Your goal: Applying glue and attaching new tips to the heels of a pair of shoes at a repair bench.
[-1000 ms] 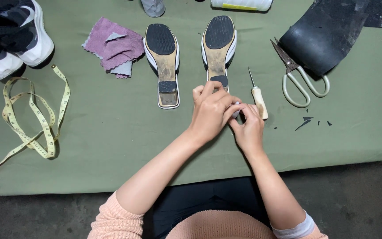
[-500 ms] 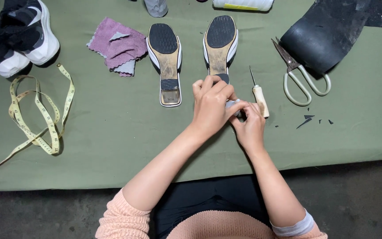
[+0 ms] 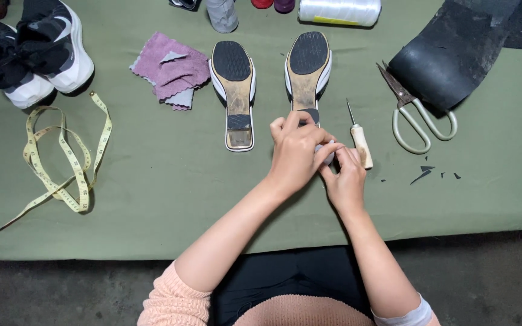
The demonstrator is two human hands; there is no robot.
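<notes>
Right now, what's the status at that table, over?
Both hands, left hand and right hand, together at heel of right-side upturned shoe. Small grey piece pinched between them. Awl lying beside, untouched.

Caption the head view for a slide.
Both hands, left hand and right hand, meet at the heel of an upturned white-edged shoe on green cloth, beside a wooden-handled awl.

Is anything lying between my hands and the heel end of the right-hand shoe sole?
Nothing visible does. The left hand and right hand are already on the heel end of the upturned shoe sole. The awl lies just beside it, off to the right.
</notes>
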